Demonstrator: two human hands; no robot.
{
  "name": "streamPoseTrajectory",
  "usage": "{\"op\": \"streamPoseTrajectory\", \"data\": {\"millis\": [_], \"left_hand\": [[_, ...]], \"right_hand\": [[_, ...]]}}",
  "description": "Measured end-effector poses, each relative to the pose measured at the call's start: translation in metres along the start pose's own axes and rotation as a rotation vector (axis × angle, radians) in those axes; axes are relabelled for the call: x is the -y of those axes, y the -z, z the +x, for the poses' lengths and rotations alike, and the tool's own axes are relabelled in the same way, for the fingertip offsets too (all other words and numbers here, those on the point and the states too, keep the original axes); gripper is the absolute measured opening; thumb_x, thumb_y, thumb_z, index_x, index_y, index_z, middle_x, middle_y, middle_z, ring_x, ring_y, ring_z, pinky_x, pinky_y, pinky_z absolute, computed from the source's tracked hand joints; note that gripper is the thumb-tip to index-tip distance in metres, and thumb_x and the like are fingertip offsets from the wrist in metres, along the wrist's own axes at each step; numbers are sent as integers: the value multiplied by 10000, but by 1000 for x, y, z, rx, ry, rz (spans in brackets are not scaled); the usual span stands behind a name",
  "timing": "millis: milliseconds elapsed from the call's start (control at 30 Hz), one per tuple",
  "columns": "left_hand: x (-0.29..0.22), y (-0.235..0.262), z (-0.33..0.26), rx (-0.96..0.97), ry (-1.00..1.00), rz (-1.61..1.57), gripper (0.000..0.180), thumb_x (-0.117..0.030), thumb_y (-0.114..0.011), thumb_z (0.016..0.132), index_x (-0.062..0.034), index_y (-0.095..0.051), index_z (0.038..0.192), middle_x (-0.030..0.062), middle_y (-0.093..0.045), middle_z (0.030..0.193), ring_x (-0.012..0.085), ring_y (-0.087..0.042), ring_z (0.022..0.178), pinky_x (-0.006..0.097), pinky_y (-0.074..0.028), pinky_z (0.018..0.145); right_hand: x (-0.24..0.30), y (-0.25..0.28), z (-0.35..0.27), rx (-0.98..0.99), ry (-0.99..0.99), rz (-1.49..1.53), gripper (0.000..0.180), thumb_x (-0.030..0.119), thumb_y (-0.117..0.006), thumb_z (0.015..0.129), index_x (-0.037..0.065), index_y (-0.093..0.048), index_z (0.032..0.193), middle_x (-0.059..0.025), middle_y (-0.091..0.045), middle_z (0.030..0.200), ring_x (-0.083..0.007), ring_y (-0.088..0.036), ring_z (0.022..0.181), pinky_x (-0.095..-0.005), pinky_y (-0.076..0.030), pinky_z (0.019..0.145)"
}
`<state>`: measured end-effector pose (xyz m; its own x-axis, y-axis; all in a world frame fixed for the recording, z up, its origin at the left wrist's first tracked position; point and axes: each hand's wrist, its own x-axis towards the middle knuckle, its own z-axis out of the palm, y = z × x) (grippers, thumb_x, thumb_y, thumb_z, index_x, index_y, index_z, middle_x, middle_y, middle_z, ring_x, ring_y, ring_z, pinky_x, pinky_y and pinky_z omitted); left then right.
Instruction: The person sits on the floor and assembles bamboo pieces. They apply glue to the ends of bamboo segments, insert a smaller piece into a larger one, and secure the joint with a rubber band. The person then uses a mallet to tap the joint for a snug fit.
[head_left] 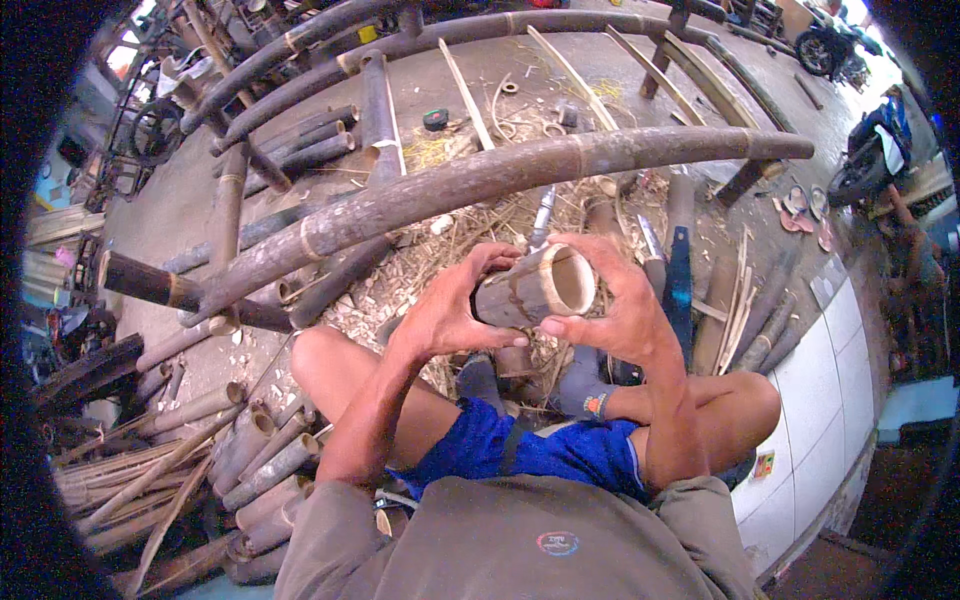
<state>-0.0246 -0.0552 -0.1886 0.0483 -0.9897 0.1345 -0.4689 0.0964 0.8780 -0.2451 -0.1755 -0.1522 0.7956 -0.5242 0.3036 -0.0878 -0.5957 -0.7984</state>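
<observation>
Between my two hands, above my crossed legs, is a short bamboo section with dark brown bark and a pale, hollow cut end turned to the right. My left hand grips its left end, thumb below and fingers over the top. Around the open end curls my right hand, its thumb at the lower rim and its fingers along the upper side. A pointed metal tool lies just beyond the piece. Right of my right hand are a knife and a hand saw with a dark blade.
A bamboo frame with slats spans the floor ahead. Wood shavings cover the ground beneath it. Cut bamboo poles are piled at the left, thin strips at the right. Sandals and a motorbike stand farther right.
</observation>
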Motion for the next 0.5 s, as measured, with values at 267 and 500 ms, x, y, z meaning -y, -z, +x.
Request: {"op": "streamPoseTrajectory", "data": {"millis": [267, 500], "left_hand": [[20, -42, 23, 57, -67, 127, 828, -339, -905, 655, -68, -536, 1344, 182, -688, 1156, 340, -675, 1058, 414, -524, 910], [62, -67, 21, -46, -26, 460, 845, -343, -897, 659, -84, -479, 1345, 168, -669, 1017, 394, -653, 938, 483, -510, 800]], "right_hand": [[-33, 35, -24, 100, -142, 35, 806, 139, -818, 740, 76, -484, 1470, -142, -593, 1344, -216, -568, 1224, -359, -423, 1076], [-82, 15, -29, 218, -234, 17, 747, 42, -707, 797, 121, -441, 1490, -134, -612, 1294, -218, -604, 1160, -372, -483, 1022]]}}
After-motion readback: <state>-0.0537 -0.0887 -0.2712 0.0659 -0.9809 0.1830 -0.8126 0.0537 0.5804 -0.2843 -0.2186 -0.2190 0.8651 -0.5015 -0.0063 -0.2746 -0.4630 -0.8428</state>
